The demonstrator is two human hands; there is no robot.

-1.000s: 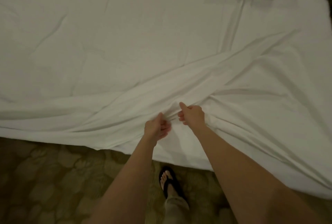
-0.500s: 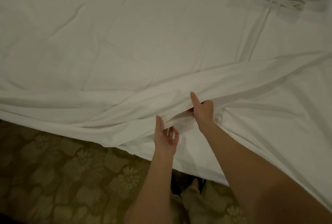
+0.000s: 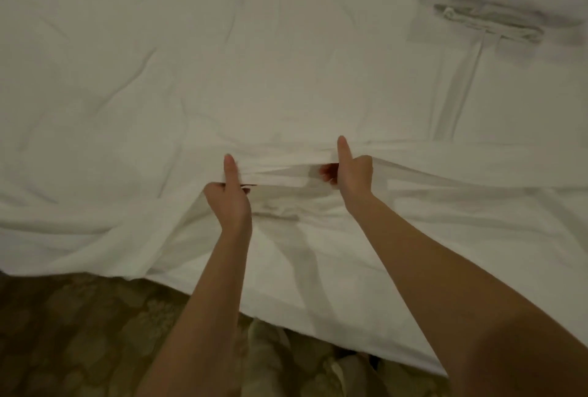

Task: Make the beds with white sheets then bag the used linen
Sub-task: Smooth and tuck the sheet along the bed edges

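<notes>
Below me the carpet (image 3: pixel 79 333) fills the lower left of view: olive-brown pile with a paler repeating floral pattern, blurred at the near edge. It runs under the bed (image 3: pixel 95 269), whose side crosses the frame on a diagonal, lower toward my right. Light is dim and warm, with soft shadows along that edge. No walls, windows or other furniture fall within view.
</notes>
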